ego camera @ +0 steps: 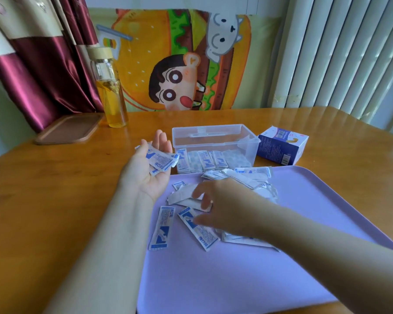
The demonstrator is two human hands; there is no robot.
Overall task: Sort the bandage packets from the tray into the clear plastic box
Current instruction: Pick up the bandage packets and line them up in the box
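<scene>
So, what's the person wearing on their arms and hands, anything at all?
Nothing visible. The left hand and right hand are bare, with no gloves, watch or bracelet, and no sleeve shows anywhere up to the frame edge.

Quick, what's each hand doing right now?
Left hand: open, palm up, bandage packets lying on it.
Right hand: open, fingers over the tray, nothing gripped.

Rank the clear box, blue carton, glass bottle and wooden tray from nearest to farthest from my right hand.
From the right hand:
1. clear box, straight ahead.
2. blue carton, ahead and to the right.
3. glass bottle, far left.
4. wooden tray, leftmost, beside the bottle.
</scene>
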